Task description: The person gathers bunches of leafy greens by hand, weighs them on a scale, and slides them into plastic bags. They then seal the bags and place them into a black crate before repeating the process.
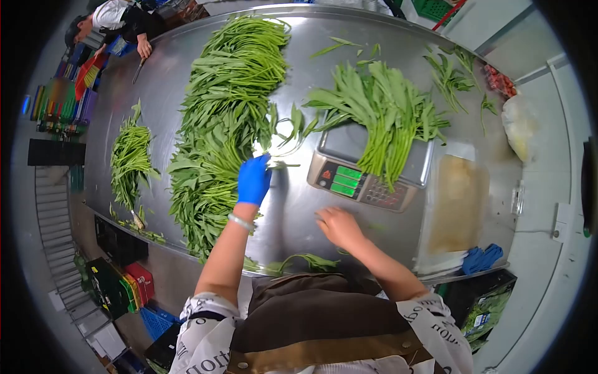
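My left hand [254,179], in a blue glove, is at the right edge of a long pile of water spinach [227,93]. Its fingers are closed around stems there, with a pale stem sticking out to the right of the fingertips. Bare and loosely bent, my right hand [339,225] hovers over the metal table [299,234], just in front of the scale, holding nothing. A bunch of water spinach [389,115] lies on the digital scale [321,171], its stems hanging over the keypad; the green displays are lit.
A smaller bunch [132,156] lies on the left, loose sprigs [450,78] at the far right. A translucent bag of brownish material [460,202] and a blue cloth [481,258] lie right of the scale. Across the table, another person's hand [144,47] holds a knife [138,70].
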`<state>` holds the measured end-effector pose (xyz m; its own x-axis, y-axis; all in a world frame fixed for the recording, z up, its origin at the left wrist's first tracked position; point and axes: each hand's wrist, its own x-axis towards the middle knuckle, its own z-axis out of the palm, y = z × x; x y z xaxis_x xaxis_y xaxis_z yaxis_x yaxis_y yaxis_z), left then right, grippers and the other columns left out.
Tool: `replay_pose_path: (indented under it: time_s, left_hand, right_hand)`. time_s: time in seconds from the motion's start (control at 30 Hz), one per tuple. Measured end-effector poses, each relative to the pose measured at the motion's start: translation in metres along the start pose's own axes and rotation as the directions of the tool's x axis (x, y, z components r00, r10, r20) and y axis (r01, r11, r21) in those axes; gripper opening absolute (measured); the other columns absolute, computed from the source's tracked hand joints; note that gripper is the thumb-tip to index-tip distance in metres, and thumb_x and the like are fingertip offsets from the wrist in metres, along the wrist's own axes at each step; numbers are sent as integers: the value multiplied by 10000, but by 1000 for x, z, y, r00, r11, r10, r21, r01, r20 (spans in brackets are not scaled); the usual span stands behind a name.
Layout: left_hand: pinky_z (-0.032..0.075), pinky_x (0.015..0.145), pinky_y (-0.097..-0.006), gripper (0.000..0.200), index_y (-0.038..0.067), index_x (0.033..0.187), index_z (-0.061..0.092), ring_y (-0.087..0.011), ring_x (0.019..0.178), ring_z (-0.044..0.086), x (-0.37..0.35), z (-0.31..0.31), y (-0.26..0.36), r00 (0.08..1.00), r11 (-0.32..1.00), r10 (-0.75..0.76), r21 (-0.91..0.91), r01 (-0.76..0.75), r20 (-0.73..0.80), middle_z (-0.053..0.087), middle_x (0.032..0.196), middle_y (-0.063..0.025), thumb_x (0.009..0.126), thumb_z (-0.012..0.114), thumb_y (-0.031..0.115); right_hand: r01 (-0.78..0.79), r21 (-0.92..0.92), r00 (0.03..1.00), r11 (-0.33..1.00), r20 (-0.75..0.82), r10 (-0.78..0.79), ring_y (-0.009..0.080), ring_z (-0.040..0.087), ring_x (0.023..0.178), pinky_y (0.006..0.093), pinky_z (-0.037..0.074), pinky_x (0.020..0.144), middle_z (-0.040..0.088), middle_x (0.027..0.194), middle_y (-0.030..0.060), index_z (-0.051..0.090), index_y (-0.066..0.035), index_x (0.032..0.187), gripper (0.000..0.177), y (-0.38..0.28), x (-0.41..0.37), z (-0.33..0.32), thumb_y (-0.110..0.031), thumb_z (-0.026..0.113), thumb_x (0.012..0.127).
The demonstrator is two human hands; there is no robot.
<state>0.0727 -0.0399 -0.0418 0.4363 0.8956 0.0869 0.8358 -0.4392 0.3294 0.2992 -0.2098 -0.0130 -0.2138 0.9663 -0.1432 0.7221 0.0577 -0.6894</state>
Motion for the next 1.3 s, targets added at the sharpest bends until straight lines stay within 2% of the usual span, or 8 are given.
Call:
replay_pose_path:
  time_s: [0.3, 0.37, 0.5, 0.67, 0.8, 0.9, 1.1, 1.3]
  left_hand:
    - [487, 804, -387, 192, 73, 996, 623, -287, 930, 613, 74, 27, -24, 994, 983, 9, -185, 12, 110, 632, 1035, -116, 847, 646, 193]
    - [486, 861, -376, 161, 75, 984, 603, -263, 941, 625, 72, 9, -36, 968, 714, -237, -690, 114, -84, 644, 1045, -97, 907, 599, 217]
    - [399, 1029, -459, 261, 124, 1137, 533, -294, 1186, 505, 67, -62, -61, 890, -218, -369, -956, 195, 266, 494, 1359, -92, 974, 511, 327]
    - [414, 1014, -452, 259, 154, 1191, 515, -256, 1119, 528, 32, -82, -86, 931, -434, -290, -897, 79, 222, 476, 1372, -109, 979, 501, 302]
    - [451, 847, -311, 271, 133, 1213, 533, -149, 921, 555, 0, -84, -98, 865, -439, -365, -883, 166, 344, 599, 1165, -74, 946, 551, 176]
    - [445, 851, -298, 367, 81, 1243, 516, -132, 885, 546, 2, -85, -77, 788, -63, -463, -902, 428, 406, 605, 1115, -78, 885, 593, 86]
    - [480, 791, -376, 432, 85, 1256, 532, -329, 939, 594, 45, 5, -61, 983, 857, -150, -510, 76, -106, 628, 1069, -135, 829, 594, 70]
    - [485, 720, -394, 179, 49, 1006, 664, -313, 774, 625, 67, -15, -53, 946, 747, -249, -581, 324, 207, 679, 895, -119, 847, 593, 90]
  right_hand:
    - [-169, 417, 931, 893, -231, 284, 320, 610, 899, 401, 478, 809, 652, 963, 134, 638, -13, 979, 177, -19, 131, 35, -134, 615, 851]
    - [-116, 177, 898, 977, -403, 179, 307, 584, 960, 394, 461, 847, 637, 962, 114, 638, -14, 950, 163, -23, 138, 38, -133, 631, 838]
    - [-139, -49, 911, 989, -397, 109, 320, 557, 920, 403, 442, 814, 599, 962, 111, 622, -9, 946, 147, -18, 177, 57, -90, 634, 824]
    - [-143, -372, 981, 917, -179, 80, 343, 575, 896, 426, 454, 791, 595, 895, 150, 588, -25, 865, 148, -6, 216, 89, -159, 625, 814]
    - [-271, -3, 963, 963, -1, 271, 406, 614, 784, 508, 462, 680, 625, 820, 213, 478, -3, 975, 215, -14, 207, 66, -178, 561, 881]
    - [-300, 95, 947, 949, -88, 309, 415, 607, 777, 505, 452, 677, 631, 807, 212, 454, -34, 1009, 218, -31, 195, 49, -212, 547, 925]
    - [-260, 205, 948, 944, -130, 289, 389, 619, 735, 482, 454, 648, 637, 798, 202, 455, -33, 1022, 220, -42, 185, 46, -195, 564, 921]
    - [-204, 667, 867, 717, -218, 449, 142, 563, 588, 302, 443, 548, 598, 679, 79, 456, -32, 1006, 123, -26, 175, 35, -87, 534, 929]
